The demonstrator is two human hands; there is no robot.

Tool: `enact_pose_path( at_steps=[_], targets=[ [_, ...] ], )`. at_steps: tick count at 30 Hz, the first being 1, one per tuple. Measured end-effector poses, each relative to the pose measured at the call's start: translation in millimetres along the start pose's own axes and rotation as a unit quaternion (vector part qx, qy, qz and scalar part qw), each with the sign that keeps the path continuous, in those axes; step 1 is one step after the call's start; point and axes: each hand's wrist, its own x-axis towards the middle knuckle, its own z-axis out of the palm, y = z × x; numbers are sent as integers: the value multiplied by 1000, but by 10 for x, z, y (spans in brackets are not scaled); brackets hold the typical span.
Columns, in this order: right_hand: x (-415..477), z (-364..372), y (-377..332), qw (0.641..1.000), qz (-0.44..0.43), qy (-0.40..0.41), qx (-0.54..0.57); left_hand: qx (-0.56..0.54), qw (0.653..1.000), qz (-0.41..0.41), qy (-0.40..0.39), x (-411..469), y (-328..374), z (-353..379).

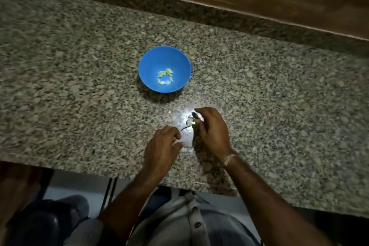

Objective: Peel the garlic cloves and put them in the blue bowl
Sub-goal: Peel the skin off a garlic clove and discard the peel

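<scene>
Blue bowl (151,62) at the middle of the counter (79,66), within easy reach, a small heap of peeled cloves (165,77) in its bottom. Roughly five o'clock from the bowl, near but apart from it, the right hand (211,128): thumb and forefinger curled round one clove (189,121), pinched at the tips and held just over the stone. Held low and short of the bowl, probably to drop skin on the counter rather than among the peeled ones. Strong glare right at the clove, so no telling how much skin left on it. Thin dark strand (184,127) trailing from the clove towards eight o'clock, likely a strip of skin half off. Left hand (162,144) at seven o'clock from the clove, close beside the right, fingers curled in and thumb out towards three o'clock. Cannot tell whether anything pinched there or only about to take hold. Placed, by the look of it, to pull against the right hand's grip. Judged as mid-peel on this clove, with several done and no unpeeled ones in sight elsewhere. Next, presumably: strip the rest, then carry towards eleven o'clock and drop into the bowl.
</scene>
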Motion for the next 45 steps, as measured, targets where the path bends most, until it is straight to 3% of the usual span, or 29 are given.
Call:
enact_pose_path(
  at_steps=[6, 11, 15, 20, 23, 27, 29, 33, 36, 37, 38, 40, 41, 43, 45],
  targets=[
    [83, 155, -61, 998, -3, -3, -68, -2, 1000, 25, -11, 1, -86, -47],
    [83, 164, -93, 997, -3, 17, -77, -109, 992, -9, 60, 208, 105, -352],
    [84, 156, -109, 997, 1, 20, -74, -34, 983, 58, 170, 783, 350, -773],
    [58, 126, -79, 999, 4, 21, -40, 81, 986, 50, 140, 1276, 330, -897],
    [16, 98, -19, 1000, 14, 15, -1, 87, 973, 98, 190, 1083, 362, -816],
    [-40, 16, 63, 994, 36, 31, 95, -35, 991, 97, 80, 604, 395, -328],
    [-91, -35, 97, 987, 44, 31, 150, -24, 996, 73, 40, 532, 368, -51],
    [-131, -152, 186, 977, 55, 17, 205, 13, 998, 44, 49, 563, 389, 193],
    [-148, -211, 242, 967, 94, -7, 235, -94, 994, -18, 60, 533, 407, 244],
    [-148, -230, 254, 958, 118, -21, 261, -193, 976, -81, 52, 528, 445, 226],
    [-153, -252, 243, 944, 143, -38, 293, -313, 937, -153, 35, 519, 494, 199],
    [-161, -304, 185, 919, 165, -65, 353, -509, 825, -245, -23, 457, 630, 137],
    [-159, -340, 149, 909, 164, -71, 376, -563, 785, -256, -42, 425, 696, 114],
    [-157, -435, 70, 893, 159, -73, 415, -621, 738, -257, -55, 364, 768, 98],
    [-162, -542, -1, 883, 156, -71, 438, -647, 719, -250, -44, 301, 810, 97]
  ],
)
